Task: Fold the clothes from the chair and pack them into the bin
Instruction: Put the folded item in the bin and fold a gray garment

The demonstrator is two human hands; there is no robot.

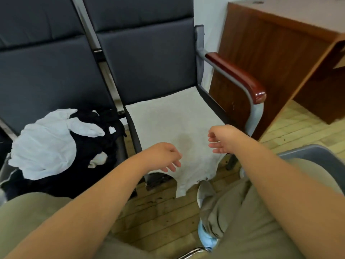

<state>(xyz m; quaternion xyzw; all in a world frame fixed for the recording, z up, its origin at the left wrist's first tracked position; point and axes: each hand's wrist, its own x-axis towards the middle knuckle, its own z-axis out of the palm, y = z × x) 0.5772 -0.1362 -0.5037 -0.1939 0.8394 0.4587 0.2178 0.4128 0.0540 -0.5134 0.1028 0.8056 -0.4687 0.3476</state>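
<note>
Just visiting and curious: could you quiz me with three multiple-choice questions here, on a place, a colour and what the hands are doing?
1. Where does the pale garment lie? A) on a shelf B) spread on the seat of the armrest chair C) on a hook
2. The clothes pile on the left chair is: A) red and green B) white and black C) all yellow
3. The left hand and right hand are: A) gripping a hanger B) holding a phone C) empty and loosely curled
Answers: 1 B, it covers that seat; 2 B, white over black; 3 C, neither holds anything.
</note>
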